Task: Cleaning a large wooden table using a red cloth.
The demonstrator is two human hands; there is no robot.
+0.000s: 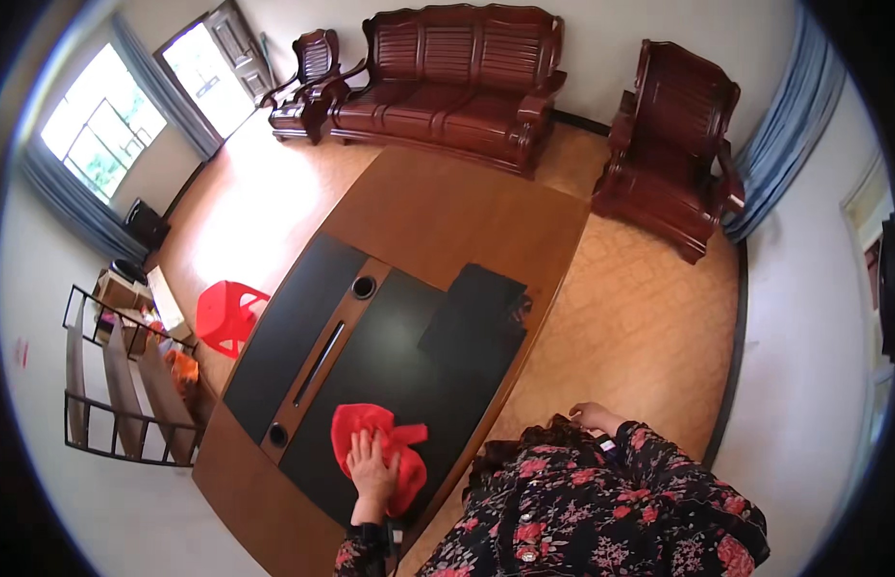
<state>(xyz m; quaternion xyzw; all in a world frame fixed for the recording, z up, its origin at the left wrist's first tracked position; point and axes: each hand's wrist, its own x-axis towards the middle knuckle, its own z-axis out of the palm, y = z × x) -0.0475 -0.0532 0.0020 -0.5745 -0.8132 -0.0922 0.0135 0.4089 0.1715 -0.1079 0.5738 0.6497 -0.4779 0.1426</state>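
My left hand (372, 469) lies palm down on a bunched red cloth (405, 471), its fingers spread over the folds. The cloth rests on the black inlaid top of a long brown table (447, 192), near the table's front end, and one narrow strip of it sticks out to the right. Off the table's right side, close to my body, is my right hand (596, 417). It is small in view and its fingers are partly turned away, so their pose is unclear. A small light-coloured item (606, 444) shows by that wrist.
A slotted brown strip with round black holes (364, 287) runs along the table. A darker patch (474, 313) marks its right side. A red plastic stool (226, 317) and a shelf rack (130, 404) stand left. Beyond are a wooden sofa (443, 91) and an armchair (673, 144).
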